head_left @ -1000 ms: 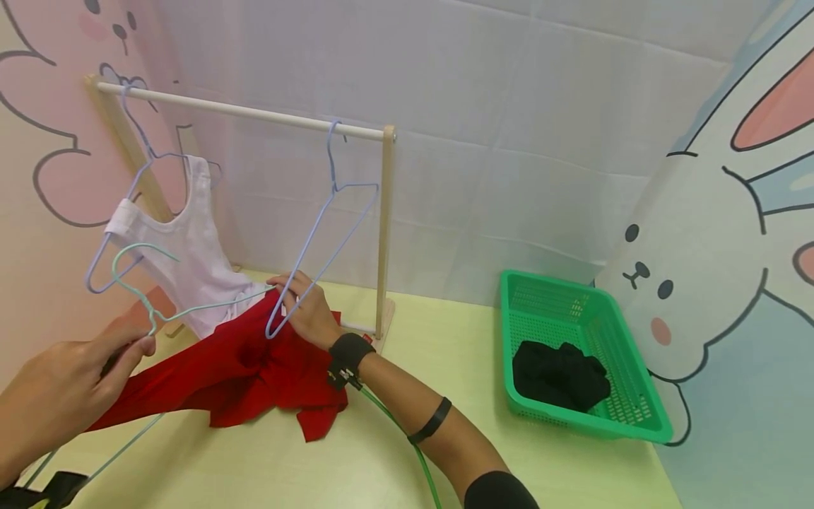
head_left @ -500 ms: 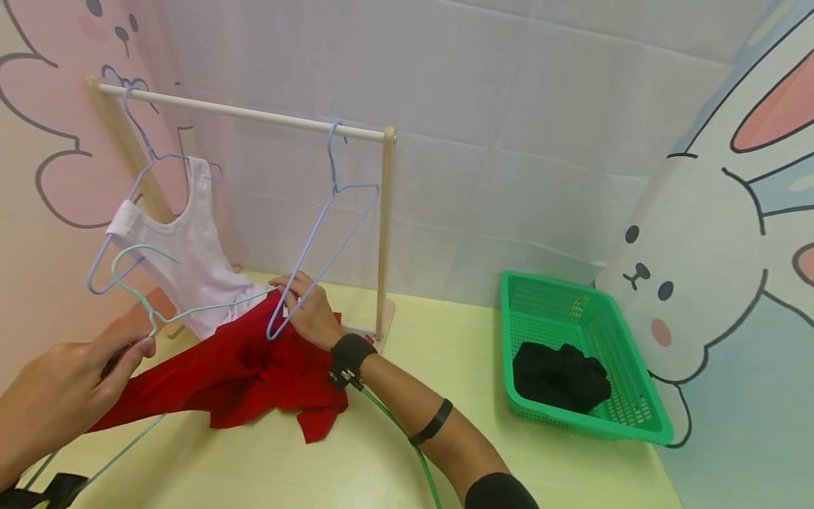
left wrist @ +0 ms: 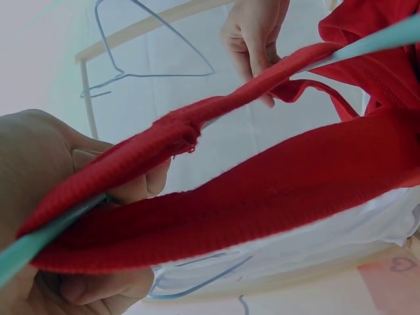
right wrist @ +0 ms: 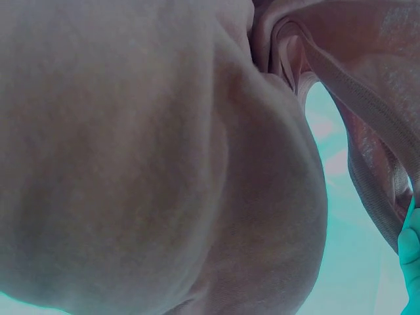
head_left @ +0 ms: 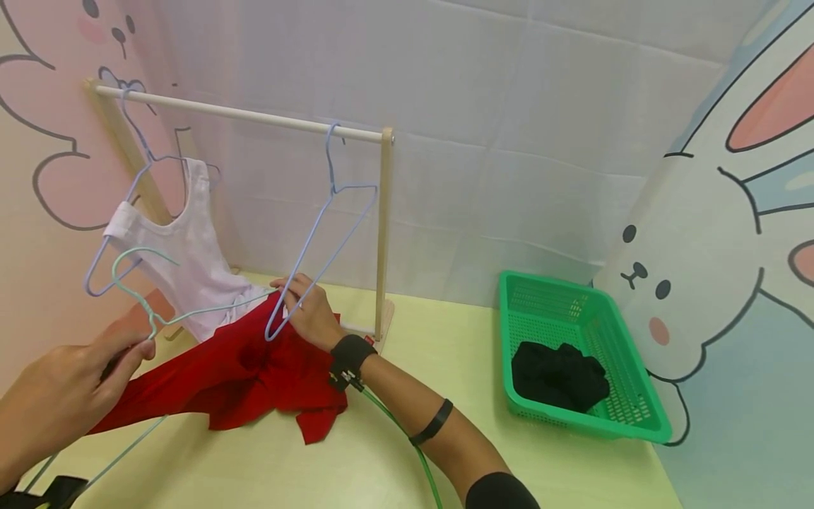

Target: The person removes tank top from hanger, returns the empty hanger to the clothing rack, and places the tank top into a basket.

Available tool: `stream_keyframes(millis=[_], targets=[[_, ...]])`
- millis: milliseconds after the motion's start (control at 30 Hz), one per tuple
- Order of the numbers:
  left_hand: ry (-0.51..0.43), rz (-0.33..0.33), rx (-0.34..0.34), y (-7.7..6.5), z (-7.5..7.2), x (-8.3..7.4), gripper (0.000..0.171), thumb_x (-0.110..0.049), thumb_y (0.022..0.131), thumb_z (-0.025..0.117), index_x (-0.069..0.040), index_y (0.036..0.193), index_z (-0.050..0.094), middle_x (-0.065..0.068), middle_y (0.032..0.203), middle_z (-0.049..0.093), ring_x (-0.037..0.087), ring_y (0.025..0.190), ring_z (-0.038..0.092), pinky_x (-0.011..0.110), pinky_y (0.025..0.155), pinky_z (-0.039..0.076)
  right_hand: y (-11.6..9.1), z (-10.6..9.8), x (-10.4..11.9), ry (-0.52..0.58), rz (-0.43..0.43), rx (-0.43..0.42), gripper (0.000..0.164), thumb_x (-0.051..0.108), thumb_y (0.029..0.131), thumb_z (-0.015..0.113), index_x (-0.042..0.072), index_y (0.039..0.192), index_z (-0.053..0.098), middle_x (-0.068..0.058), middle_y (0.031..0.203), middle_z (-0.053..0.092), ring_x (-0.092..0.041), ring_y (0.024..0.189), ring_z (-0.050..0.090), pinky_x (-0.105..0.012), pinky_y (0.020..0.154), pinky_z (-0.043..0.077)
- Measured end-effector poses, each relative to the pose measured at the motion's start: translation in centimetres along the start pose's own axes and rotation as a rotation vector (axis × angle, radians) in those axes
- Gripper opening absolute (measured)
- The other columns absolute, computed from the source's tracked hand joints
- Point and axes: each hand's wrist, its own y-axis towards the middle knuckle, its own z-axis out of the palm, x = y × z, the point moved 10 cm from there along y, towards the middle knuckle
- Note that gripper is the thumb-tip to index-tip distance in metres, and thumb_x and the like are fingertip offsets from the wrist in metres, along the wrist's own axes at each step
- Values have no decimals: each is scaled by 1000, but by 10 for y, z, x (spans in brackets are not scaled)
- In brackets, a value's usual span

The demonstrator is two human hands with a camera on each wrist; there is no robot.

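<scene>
My left hand [head_left: 70, 382] grips a mint-green clothes hanger [head_left: 219, 307] just below its hook, which curls up past the fingers. A red garment [head_left: 254, 375] drapes along the hanger and down onto the table. In the left wrist view its ribbed opening [left wrist: 249, 230] stretches around the hanger, close to my left hand [left wrist: 39, 157]. At the hanger's far end my right hand [head_left: 311, 314] pinches the red cloth, partly behind a hanging lilac hanger. My right hand [right wrist: 131, 157] fills much of the right wrist view, where its fingertips are hidden.
A rack with a white rail [head_left: 242, 113] stands behind, bearing a white tank top [head_left: 197, 247] on a lilac hanger and a bare lilac hanger [head_left: 308, 244]. At the right, a green basket [head_left: 585, 423] holds black cloth [head_left: 559, 375]. A green cable [head_left: 422, 466] trails along the right arm.
</scene>
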Motion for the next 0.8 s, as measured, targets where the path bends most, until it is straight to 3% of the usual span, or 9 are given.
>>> stream_keyframes(millis=[433,800], targets=[[17,1,-2,1,-1,-1,18,-5,104,63,-21,96,61,-28,61,29,-5,57,30,27,49,27,1,-2,0,-25,-7,-8,31,-1,108,49,-5,127,73,-15,109,68,-13,79,54,-11,72,43],[16,38,-33,0,-2,-2,15,-10,106,62,-21,96,62,-27,65,40,-5,59,32,23,49,28,-2,-2,-3,-16,13,-12,32,-1,108,47,-3,125,74,-15,113,70,-12,83,56,-13,76,44]])
